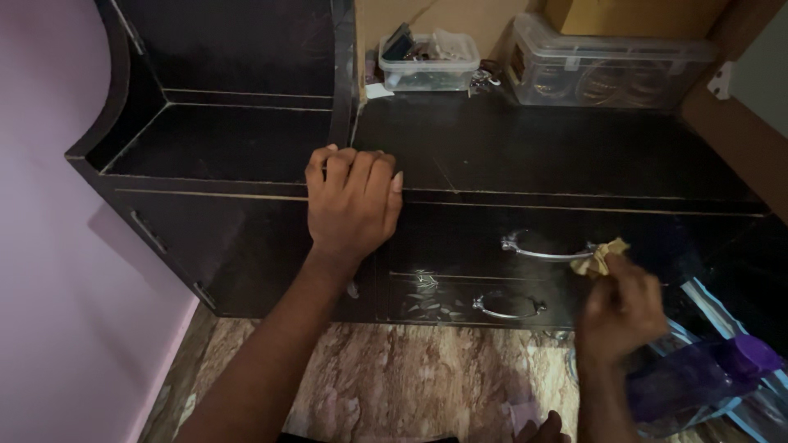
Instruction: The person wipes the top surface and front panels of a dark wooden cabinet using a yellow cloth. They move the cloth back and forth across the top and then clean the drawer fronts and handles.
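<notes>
The person stands over a dark wooden cabinet (525, 156) and leans on it. The left hand (353, 205) lies on the front edge of the cabinet top, fingers curled over the edge and pressed on the wood, holding nothing else. The right hand (620, 312) is lower, in front of the cabinet, and its fingers are closed on a small crumpled yellowish cloth (599, 257), which touches the right end of the upper drawer handle (546, 248). It seems the wiping is at this handle now; the lower drawer handle (509, 306), just under it, has pale smears beside it and looks not cleaned yet, so I judge much work is left. At the back of the cabinet top stand two clear plastic boxes (607, 70); what they contain is hard to make out. Right of the cabinet, a purple object (706, 377) is blurred and cut by the edge, and I cannot say what it is.
</notes>
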